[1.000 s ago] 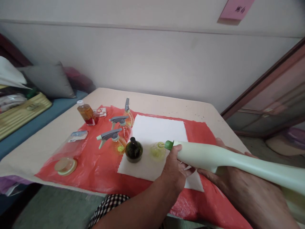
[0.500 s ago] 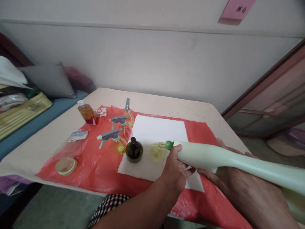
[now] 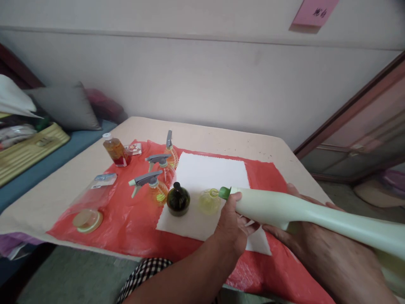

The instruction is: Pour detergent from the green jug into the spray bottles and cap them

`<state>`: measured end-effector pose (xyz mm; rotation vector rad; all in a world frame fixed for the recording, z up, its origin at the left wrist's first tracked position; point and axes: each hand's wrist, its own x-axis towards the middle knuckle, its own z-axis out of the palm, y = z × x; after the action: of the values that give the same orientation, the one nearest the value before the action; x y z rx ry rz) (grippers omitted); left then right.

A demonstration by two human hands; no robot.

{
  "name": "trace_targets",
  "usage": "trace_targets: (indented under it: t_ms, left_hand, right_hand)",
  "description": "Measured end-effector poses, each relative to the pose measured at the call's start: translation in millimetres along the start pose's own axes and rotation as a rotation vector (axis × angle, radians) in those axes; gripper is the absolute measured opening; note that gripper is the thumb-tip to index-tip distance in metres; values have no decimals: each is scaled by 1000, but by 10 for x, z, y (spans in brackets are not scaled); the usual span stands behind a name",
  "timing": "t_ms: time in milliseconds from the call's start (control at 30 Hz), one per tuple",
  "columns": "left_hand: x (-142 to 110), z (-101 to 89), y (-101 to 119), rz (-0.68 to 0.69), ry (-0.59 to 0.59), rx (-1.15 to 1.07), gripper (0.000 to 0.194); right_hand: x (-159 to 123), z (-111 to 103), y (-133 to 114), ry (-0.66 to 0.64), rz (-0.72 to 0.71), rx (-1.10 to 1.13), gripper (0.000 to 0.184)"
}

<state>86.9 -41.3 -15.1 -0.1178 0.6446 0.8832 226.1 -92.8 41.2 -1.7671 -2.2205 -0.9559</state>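
A long, pale green plastic container (image 3: 272, 204) lies tilted across the right side, its green spout (image 3: 225, 193) at the mouth of a small clear yellowish bottle (image 3: 209, 202). My left hand (image 3: 232, 223) grips the container just behind the spout, thumb on top. My right hand (image 3: 313, 249) is wrapped around it further back, partly hidden beneath it. The small bottle stands on a white cloth (image 3: 215, 166). Beside it is a dark green round bottle (image 3: 178, 200) with a black top. Whether liquid is flowing from the spout, I cannot make out.
Three spray bottles (image 3: 158, 192) with grey triggers stand left of the cloth on red plastic sheeting (image 3: 136, 228). Further left are an amber bottle (image 3: 115, 150), a round lidded container (image 3: 87, 220) and a plastic packet (image 3: 103, 180). A wall (image 3: 202, 84) rises behind the table.
Both hands and the container hold the same place over the last second. The liquid in the small bottle looks slightly different, but its level is hard to read.
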Motion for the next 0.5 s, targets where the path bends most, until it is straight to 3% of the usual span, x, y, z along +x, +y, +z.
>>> trace_targets:
  t_ms: [500]
  left_hand:
    - [21, -9, -7, 4, 4, 12, 45]
  right_hand:
    - [-16, 33, 8, -12, 14, 27, 73]
